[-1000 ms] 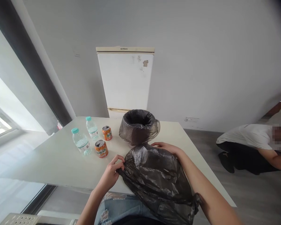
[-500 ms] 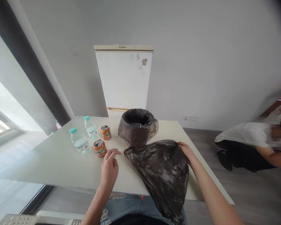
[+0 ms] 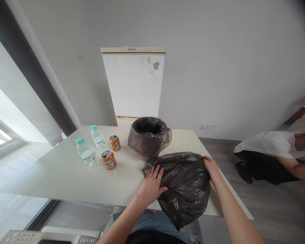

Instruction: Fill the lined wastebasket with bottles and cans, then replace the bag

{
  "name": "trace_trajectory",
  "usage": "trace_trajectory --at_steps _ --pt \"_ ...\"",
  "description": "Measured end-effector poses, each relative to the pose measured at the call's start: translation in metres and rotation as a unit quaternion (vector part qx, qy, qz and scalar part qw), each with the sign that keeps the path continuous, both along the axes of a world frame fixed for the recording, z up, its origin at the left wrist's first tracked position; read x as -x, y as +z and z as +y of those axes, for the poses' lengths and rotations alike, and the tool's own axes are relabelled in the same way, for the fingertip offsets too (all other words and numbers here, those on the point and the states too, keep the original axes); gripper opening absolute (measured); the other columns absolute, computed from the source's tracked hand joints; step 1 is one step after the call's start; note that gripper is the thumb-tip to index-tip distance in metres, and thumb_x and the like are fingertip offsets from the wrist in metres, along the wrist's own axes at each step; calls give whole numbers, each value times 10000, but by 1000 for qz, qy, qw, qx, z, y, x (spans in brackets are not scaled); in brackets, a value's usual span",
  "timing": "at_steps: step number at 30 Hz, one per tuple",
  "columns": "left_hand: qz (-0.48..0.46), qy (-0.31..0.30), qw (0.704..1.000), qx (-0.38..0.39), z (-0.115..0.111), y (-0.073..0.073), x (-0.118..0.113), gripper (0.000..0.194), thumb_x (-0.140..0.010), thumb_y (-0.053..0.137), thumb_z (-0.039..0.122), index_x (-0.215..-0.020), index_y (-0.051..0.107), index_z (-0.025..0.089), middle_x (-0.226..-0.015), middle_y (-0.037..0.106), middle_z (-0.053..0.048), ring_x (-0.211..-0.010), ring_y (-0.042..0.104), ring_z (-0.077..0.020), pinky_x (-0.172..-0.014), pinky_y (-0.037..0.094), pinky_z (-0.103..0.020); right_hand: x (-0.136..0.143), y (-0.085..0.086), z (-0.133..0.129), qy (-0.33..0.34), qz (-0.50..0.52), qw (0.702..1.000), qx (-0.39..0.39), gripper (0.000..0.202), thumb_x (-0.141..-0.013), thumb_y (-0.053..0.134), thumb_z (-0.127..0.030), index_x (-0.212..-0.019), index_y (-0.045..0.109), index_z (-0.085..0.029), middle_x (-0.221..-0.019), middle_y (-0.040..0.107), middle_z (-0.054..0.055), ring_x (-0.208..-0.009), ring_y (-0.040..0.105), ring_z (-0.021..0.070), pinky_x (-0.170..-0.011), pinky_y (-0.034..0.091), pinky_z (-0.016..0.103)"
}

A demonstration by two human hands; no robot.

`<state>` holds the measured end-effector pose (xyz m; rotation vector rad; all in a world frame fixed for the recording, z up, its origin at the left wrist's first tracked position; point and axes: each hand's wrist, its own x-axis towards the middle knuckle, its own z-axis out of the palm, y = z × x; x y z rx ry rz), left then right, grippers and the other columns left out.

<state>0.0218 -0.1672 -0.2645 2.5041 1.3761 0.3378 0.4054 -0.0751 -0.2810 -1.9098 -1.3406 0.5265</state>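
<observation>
Loose dark plastic bag (image 3: 183, 183) flattened on white surface (image 3: 66, 176).
Left hand (image 3: 152, 184) is pressed flat at 9 o'clock; right hand's (image 3: 212, 167) grip is closed on its 2 o'clock edge; smoothing looks unfinished.

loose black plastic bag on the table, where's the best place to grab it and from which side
Probably the far edge of the loose black plastic bag, coming from above: it lies flat on the white table with its tail hanging off the near edge. The right hand is already at the far right corner; the left hand rests flat on its left part.
</observation>
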Motion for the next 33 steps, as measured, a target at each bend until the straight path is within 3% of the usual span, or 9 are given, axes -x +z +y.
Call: trace_trajectory --at_steps 6,9,11,14,17,19,22,27,33 --pt "-13 -20 999 -31 16 10 24 642 -978 532 210 -1608 411 200 -1626 482 -107 -1473 462 -319 -1269 327 -512 -14 19 -11 -98 -10 994 45 337 -743 467 -382 -782 758 -217 -982 785 188 -1027 732 393 -892 571 481" --pt "-24 -2 999 -44 9 11 18 698 -914 445 81 -1608 403 140 -1615 487 -132 -1488 444 -309 -1283 310 -520 -6 35 -26 -160 -27 986 32 521 -860 413 -424 -1154 765 -178 -1262 697 255 -1220 654 449 -1004 519 591" --pt "-32 19 998 -55 -1 15 7 768 -834 414 8 -1597 413 94 -1644 441 -155 -1536 385 -311 -1298 289 -536 9 50 -36 -170 -67 982 -43 616 -925 374 -418 -1436 617 -173 -1471 555 251 -1391 529 444 -1133 421 626" --pt "-64 29 994 -86 -21 20 -19 781 -809 402 -9 -1576 461 125 -1671 408 -127 -1583 308 -304 -1315 256 -573 49 72 -50 50 -165 964 -201 575 -983 400 -365 -1521 549 -229 -1568 497 152 -1484 441 367 -1260 317 536" --pt "-87 30 990 -107 -35 15 -45 667 -963 398 141 -1630 385 159 -1710 336 -115 -1612 228 -324 -1316 234 -601 99 79 -55 305 -226 911 -160 556 -1010 460 -355 -1563 508 -354 -1653 437 19 -1526 398 335 -1311 241 524" --pt "-77 45 992 -93 -35 3 -56 711 -1038 415 389 -1676 263 113 -1745 218 -158 -1623 140 -390 -1301 220 -642 125 72 -53 371 -242 888 -121 566 -1047 415 -382 -1613 426 -385 -1705 346 -41 -1582 307 320 -1336 153 546" --pt "-38 73 996 -44 -25 -23 -58 969 -985 429 689 -1684 195 60 -1743 151 -219 -1605 96 -478 -1276 186 -694 138 50 -44 383 -238 890 -69 597 -1066 396 -498 -1653 326 -408 -1743 213 -61 -1620 190 313 -1341 71 539" --pt "-13 65 998 -24 -12 -40 -44 952 -993 380 696 -1682 208 61 -1749 133 -203 -1612 130 -442 -1297 137 -646 125 17 -31 352 -215 911 2 663 -1052 386 -597 -1657 343 -330 -1745 218 32 -1622 158 340 -1322 128 569" --pt "-9 59 998 -20 -13 -33 -42 948 -1002 339 687 -1663 243 15 -1714 264 -226 -1595 193 -446 -1302 98 -635 126 36 -36 348 -182 918 -53 570 -1023 481 -487 -1553 524 -281 -1719 319 40 -1590 286 335 -1291 295 526"
